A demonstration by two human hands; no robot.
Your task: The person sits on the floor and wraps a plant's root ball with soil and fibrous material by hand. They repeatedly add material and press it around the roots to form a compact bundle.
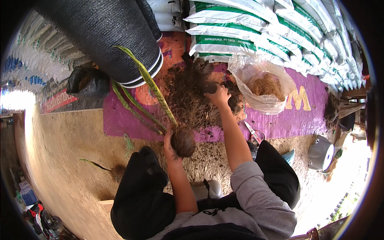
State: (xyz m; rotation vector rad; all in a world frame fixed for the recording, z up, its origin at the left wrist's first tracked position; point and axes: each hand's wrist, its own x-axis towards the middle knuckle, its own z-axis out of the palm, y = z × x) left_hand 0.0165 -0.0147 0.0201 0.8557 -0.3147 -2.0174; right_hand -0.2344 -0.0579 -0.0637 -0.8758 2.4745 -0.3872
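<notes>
A snake plant [156, 92] with long yellow-edged leaves leans to the upper left, its round brown root ball [183, 143] low in front of me. My left hand [169, 140] is closed around the plant's base, against the left side of that ball. Farther ahead and to the right, my right hand [219, 96] curls over a dark, rounded clump of soil [211, 87]; the fingers partly hide it. Around and under this hand spreads a heap of loose dark soil and roots [188, 96].
A purple banner [272, 130] lies under the soil. Right of the heap are a clear plastic bag of brown fibre [266, 86] and scissors [255, 132]. A black mesh roll [108, 36] and stacked white-green sacks [228, 30] stand behind. A small plant [117, 172] lies left.
</notes>
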